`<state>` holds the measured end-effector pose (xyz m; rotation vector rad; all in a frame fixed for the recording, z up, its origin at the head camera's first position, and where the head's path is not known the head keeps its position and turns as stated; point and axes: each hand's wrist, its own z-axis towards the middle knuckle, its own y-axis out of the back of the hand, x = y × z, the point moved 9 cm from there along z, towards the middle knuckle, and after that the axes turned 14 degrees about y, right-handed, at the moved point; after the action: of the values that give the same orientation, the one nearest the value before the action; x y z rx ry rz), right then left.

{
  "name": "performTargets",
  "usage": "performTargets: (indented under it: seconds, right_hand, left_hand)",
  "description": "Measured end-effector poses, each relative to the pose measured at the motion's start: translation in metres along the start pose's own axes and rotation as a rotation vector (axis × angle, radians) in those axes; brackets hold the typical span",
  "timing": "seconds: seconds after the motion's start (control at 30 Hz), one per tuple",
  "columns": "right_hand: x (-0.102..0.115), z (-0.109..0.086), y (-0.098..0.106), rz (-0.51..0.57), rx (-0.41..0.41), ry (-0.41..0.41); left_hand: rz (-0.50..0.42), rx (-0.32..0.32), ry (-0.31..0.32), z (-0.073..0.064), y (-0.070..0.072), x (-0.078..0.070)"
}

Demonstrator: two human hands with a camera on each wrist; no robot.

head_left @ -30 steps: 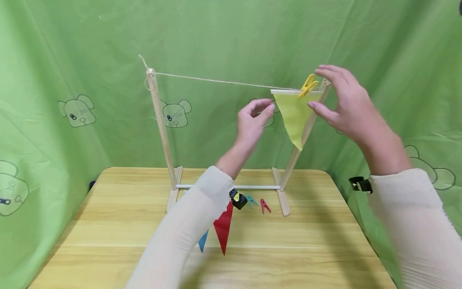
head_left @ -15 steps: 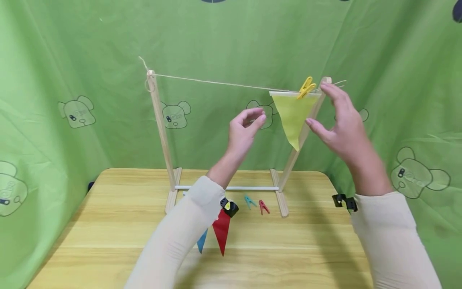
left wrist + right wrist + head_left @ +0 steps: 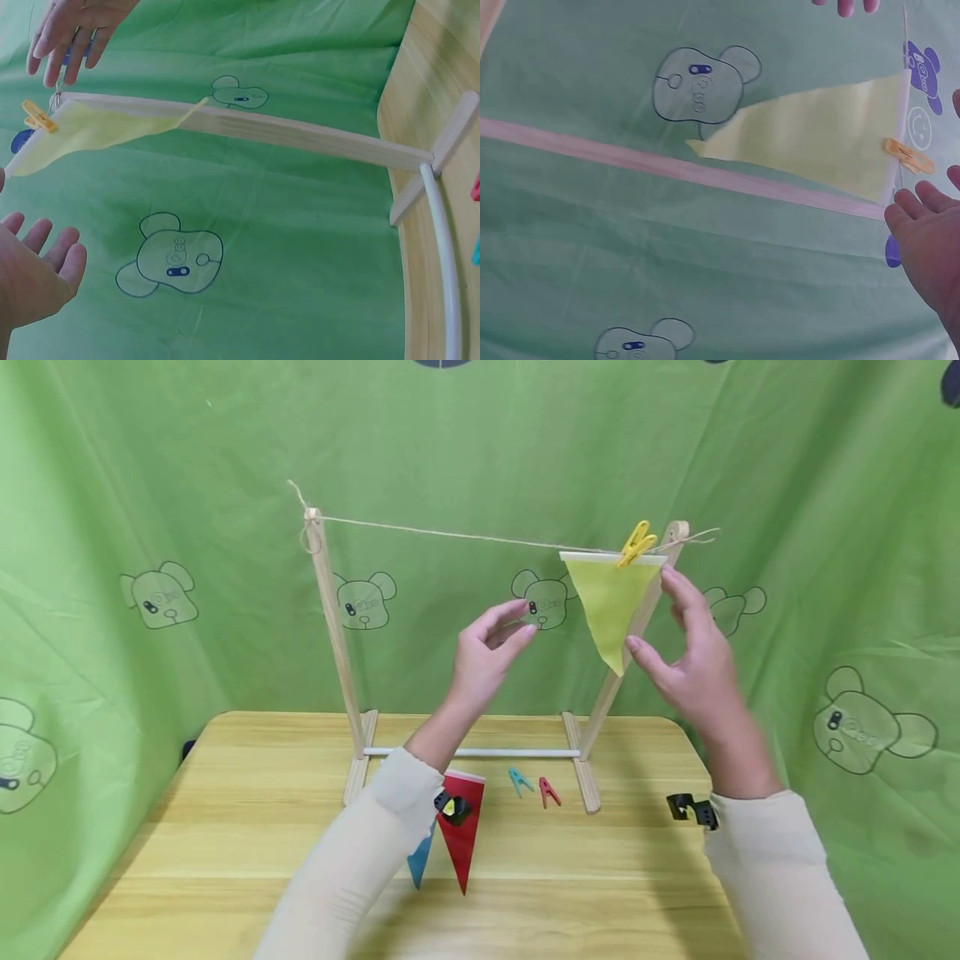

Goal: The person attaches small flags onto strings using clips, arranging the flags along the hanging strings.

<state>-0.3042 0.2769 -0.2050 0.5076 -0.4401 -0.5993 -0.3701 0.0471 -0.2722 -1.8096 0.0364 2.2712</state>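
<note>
Yellow pennant (image 3: 609,606) hangs point-down from twine (image 3: 450,534), white top band along the line, over the right half of the table (image 3: 660,877), toward its back edge. Yellow clothespin (image 3: 637,544) grips band and twine, right of the band's middle. Left hand (image 3: 482,662) released, fingers loosely bent, holding nothing, in the air left of the pennant and apart from it. Right hand (image 3: 693,668) also released, thumb and fingers spread, nothing held, just beside the pennant's right side and the right post (image 3: 602,720); left wrist view shows it apart from the cloth; contact with the post, cannot tell. Twine is tied at the tops of the right post and the left post (image 3: 336,643); both stand on wooden feet near the table's back edge, joined low by a white rod (image 3: 517,752). Teal clothespin (image 3: 519,782) and red clothespin (image 3: 549,792) lie side by side near the right foot, nearer the back edge than the pennants' tips. Red pennant (image 3: 462,843) lies flat, tip away from the back edge; blue pennant (image 3: 422,860) beside it, mostly hidden by the left sleeve (image 3: 352,868). Green curtain (image 3: 450,443) behind, printed with bear faces.
</note>
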Motion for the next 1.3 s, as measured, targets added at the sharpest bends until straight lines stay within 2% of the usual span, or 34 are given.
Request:
performTargets:
  seconds: [0.27,0.43,0.67,0.83,0.93,1.1,1.3]
  right_hand:
    - [-0.010,-0.027,-0.014,0.090,-0.042,-0.077]
    - [-0.014,-0.045,-0.026,0.125,-0.050,-0.117]
    - [-0.023,-0.062,-0.040,0.153,-0.041,-0.146]
    - [-0.023,-0.071,-0.052,0.151,-0.028,-0.143]
    - [-0.022,-0.077,-0.060,0.169,-0.014,-0.155]
    - [-0.022,-0.088,-0.073,0.195,0.010,-0.195]
    - [-0.026,-0.104,-0.089,0.205,0.026,-0.227]
  left_hand:
    - [0.097,0.029,-0.038,-0.010,0.011,0.007]
    - [0.141,0.017,-0.039,-0.018,0.025,0.015]
    - [0.176,-0.009,0.008,-0.030,0.049,0.034]
    - [0.210,0.000,0.031,-0.033,0.059,0.045]
    - [0.263,0.015,0.041,-0.036,0.062,0.050]
    - [0.400,0.051,0.057,-0.043,0.063,0.058]
    - [0.512,0.099,0.132,-0.054,0.068,0.076]
